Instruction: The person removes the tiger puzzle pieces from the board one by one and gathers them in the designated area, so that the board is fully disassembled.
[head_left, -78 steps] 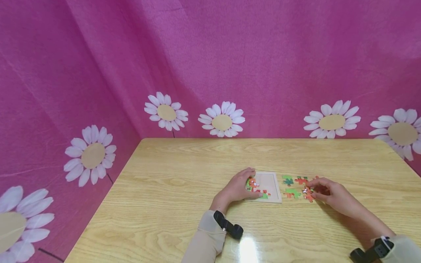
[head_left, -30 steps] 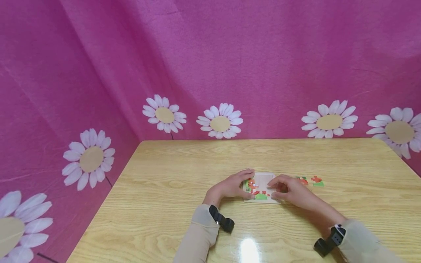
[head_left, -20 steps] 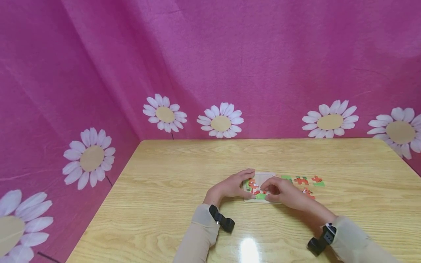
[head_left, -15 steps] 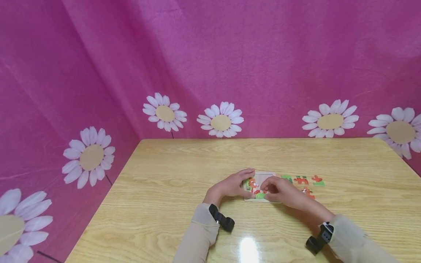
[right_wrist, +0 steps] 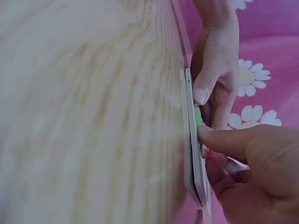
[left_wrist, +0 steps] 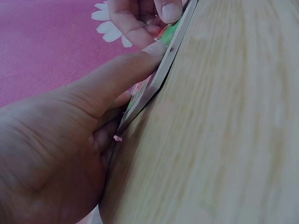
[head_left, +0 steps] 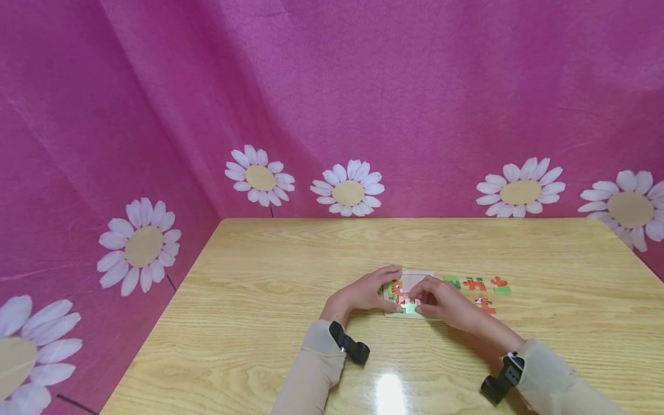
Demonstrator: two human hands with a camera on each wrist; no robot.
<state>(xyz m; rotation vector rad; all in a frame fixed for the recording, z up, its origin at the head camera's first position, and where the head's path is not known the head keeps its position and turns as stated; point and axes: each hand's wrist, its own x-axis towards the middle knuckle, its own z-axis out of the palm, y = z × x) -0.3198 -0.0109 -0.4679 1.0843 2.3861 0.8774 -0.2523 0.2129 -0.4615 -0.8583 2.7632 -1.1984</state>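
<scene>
A shallow wooden puzzle tray [head_left: 419, 273] lies on the table, its left part filled with orange and green jigsaw pieces [head_left: 397, 290]. My left hand [head_left: 365, 293] grips the tray's left side, thumb at the near edge and fingers at the far edge. Over the tray, my right hand [head_left: 443, 301] pinches a puzzle piece [right_wrist: 202, 150] between thumb and fingers, low against the tray's surface. This piece is mostly hidden by the fingers. Beside it, toward the left thumb, a green piece [right_wrist: 198, 116] shows along the near edge.
To the right of the tray lie several loose pieces: a green one [head_left: 452, 282], an orange one [head_left: 474, 284], an orange-and-green one [head_left: 501, 284] and another orange one [head_left: 485, 304]. A pink curtain with daisies [head_left: 332, 104] hangs behind the wooden table [head_left: 290, 259].
My right hand has come left from the loose pieces to the tray, then edged slightly further left there. Fewer pieces lie loose at the right. My left hand has stayed on the tray.
</scene>
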